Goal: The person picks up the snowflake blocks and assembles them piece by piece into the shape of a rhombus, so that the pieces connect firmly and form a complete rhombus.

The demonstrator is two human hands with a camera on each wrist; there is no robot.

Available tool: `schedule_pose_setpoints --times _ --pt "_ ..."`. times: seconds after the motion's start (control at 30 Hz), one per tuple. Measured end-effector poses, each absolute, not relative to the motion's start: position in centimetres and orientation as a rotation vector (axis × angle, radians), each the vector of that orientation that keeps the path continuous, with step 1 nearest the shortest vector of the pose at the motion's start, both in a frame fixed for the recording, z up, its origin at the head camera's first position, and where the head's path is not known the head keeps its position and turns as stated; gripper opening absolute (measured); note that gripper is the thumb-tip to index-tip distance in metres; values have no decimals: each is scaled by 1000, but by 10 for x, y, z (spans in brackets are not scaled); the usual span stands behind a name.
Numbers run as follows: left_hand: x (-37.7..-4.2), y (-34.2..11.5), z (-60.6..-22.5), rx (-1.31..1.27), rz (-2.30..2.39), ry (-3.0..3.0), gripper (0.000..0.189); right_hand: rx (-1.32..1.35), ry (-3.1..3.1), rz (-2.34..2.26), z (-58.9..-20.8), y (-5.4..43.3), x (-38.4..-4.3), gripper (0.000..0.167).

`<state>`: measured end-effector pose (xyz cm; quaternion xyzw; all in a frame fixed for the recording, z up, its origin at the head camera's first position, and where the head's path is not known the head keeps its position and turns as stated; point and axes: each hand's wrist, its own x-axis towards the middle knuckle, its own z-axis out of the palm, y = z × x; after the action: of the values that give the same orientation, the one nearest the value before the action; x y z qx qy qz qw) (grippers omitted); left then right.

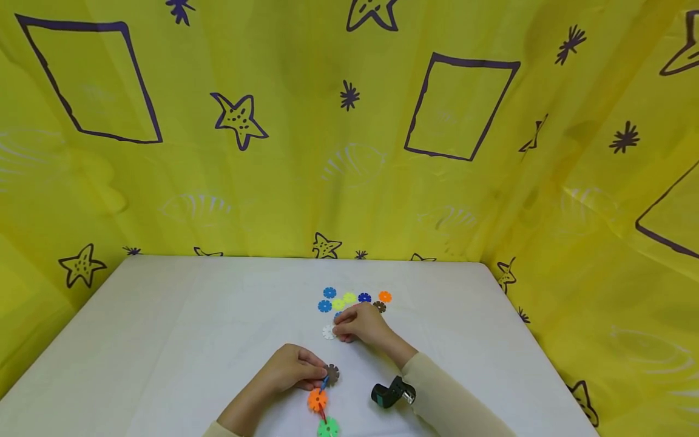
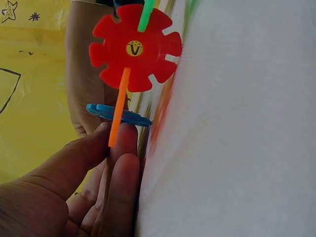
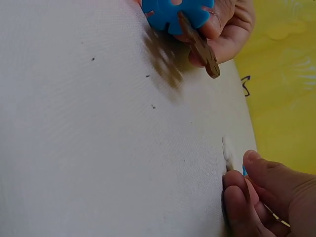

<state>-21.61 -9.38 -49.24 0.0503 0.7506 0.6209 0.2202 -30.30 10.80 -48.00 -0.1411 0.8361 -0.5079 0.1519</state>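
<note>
My left hand pinches the end of a chain of notched plastic interlocking discs. At that end are a brown disc and a blue disc. Below them hang an orange disc, a red disc and a green disc. My right hand is over the table beside a white disc, its fingertips close to the disc's right edge. A gap shows between thumb and index finger in the right wrist view. A blue disc is partly hidden behind this hand.
Loose discs lie beyond my right hand: blue, yellow, dark blue, orange and brown. A black device shows at the right wrist. The white-covered table is walled by a yellow patterned curtain.
</note>
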Motion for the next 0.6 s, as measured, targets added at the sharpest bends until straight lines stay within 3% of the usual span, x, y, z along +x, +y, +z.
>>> schedule_pose_setpoints --times 0.6 --pt "-218 -94 -494 156 1709 2081 18 -485 2593 -1301 -482 99 -303 23"
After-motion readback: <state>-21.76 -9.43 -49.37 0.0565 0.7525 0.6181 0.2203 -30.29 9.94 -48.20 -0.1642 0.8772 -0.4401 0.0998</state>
